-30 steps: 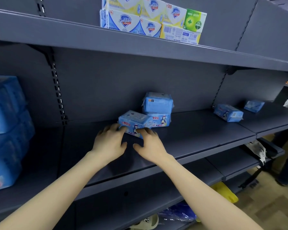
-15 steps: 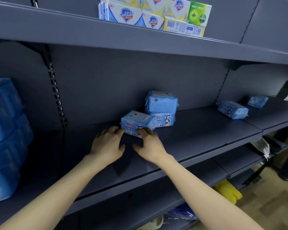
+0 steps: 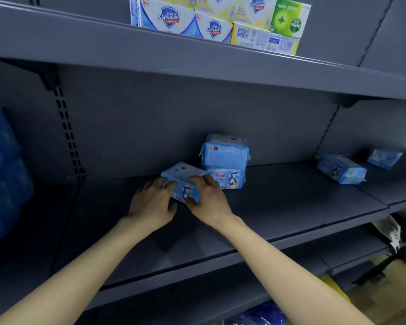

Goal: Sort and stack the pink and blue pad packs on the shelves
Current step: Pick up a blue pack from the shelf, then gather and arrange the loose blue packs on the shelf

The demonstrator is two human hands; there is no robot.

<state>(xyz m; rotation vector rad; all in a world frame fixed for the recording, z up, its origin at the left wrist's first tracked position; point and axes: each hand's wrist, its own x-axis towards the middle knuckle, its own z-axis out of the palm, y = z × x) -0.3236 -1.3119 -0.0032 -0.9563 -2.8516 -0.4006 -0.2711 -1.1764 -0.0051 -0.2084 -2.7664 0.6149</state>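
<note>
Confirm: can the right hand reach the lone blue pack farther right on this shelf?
Probably yes, once freed: the right hand grips the front pack now, but only bare shelf lies between it and the lone pack.

**Colours and printed patterns on the shelving**

The shelf (image 3: 291, 200) and its back panel are shown in dark grey, and the upright is marked by two rows of black slots (image 3: 68, 134). The front pack (image 3: 183, 177) is coloured light blue and printed with a figure in a hat. The same figure, with red lettering, is carried on the lower pack (image 3: 230, 180) of the stack. The upper pack (image 3: 224, 152) is light blue with a small orange mark. Light blue is repeated on the pack to the right (image 3: 341, 168) and the farthest pack (image 3: 384, 158). Deep blue bundles (image 3: 2, 160) are seen at left. Above, white soap boxes (image 3: 167, 16) bear blue shields, beside a yellow box (image 3: 265, 39) and a green box (image 3: 290, 18).
</note>
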